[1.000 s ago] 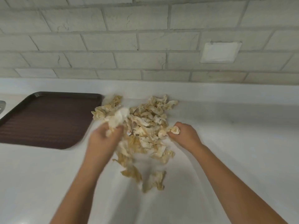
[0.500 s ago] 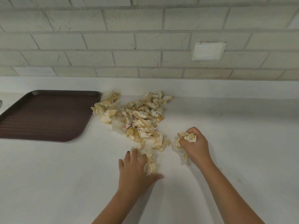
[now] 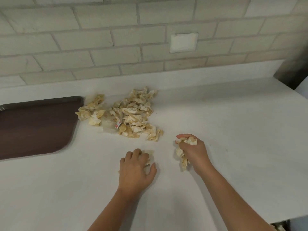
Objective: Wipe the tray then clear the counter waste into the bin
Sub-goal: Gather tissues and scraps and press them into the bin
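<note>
Presently, the right hand (image 3: pixel 194 152) has its grip closed tight round a wad of crumpled, yellow-stained white paper (image 3: pixel 189 141), with loose ends hanging below the fist to the white table (image 3: pixel 241 130). The left hand (image 3: pixel 135 170) lies palm down beside it, grip half closed, fingers curled over a small stained paper scrap (image 3: pixel 147 164), thumb spread. The main pile of crumpled stained paper waste (image 3: pixel 133 115) lies behind both hands, just beside the right rim of the dark brown rectangular plastic tray (image 3: pixel 36 127). A pale brick-pattern wall (image 3: pixel 100 47) carries a white square cover plate (image 3: pixel 183 42).
</note>
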### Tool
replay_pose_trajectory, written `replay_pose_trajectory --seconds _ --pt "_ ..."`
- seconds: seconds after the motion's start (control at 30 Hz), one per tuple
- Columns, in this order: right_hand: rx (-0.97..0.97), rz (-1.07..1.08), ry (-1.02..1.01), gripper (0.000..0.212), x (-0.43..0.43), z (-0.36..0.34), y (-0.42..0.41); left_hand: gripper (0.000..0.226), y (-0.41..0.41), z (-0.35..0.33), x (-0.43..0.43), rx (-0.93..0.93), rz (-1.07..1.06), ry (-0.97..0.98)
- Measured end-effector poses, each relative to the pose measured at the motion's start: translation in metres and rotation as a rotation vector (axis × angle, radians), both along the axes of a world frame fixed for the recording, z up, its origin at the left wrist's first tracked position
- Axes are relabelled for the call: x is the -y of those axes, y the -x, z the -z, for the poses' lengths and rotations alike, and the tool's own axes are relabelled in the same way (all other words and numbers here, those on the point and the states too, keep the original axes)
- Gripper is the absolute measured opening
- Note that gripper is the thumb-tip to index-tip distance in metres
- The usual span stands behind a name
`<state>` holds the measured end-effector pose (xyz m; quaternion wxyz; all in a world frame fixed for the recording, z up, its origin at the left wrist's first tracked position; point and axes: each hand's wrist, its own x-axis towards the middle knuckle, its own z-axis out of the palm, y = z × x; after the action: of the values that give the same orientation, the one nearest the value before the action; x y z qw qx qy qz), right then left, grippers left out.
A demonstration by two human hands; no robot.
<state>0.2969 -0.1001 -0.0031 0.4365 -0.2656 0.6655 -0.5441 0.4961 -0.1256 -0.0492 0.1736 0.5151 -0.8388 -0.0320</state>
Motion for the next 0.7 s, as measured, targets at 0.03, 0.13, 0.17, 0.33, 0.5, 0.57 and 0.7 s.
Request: replay_pose_trajectory --seconds 0.03,0.13,0.17,0.33,0.5,0.57,0.7 --pt "0.023 0.031 0.001 0.023 -0.004 0.000 -0.002 0.032 0.000 0.001 0.001 0.028 0.001 0.014" --pt "0.132 0.081 -0.001 0.025 -0.017 0.000 -0.006 0.030 -0.002 0.007 0.006 0.029 0.026 0.091" --pt "0.172 0.091 -0.007 0.024 -0.022 -0.002 -0.007 0.028 -0.002 0.008 0.009 0.021 0.043 0.115" --pt "0.326 0.108 0.009 0.021 -0.052 -0.007 0.002 0.017 0.003 -0.002 0.005 -0.182 -0.012 -0.047" --pt "0.384 0.099 0.090 0.033 -0.089 -0.017 0.033 0.019 0.045 -0.045 -0.019 -0.636 -0.081 -0.508" --pt "0.356 0.132 0.098 0.040 -0.114 -0.019 0.053 0.017 0.077 -0.060 -0.041 -0.724 0.025 -0.624" --pt "0.359 0.250 0.138 0.036 -0.182 -0.010 0.106 0.019 0.155 -0.065 -0.113 -0.705 0.255 -0.799"
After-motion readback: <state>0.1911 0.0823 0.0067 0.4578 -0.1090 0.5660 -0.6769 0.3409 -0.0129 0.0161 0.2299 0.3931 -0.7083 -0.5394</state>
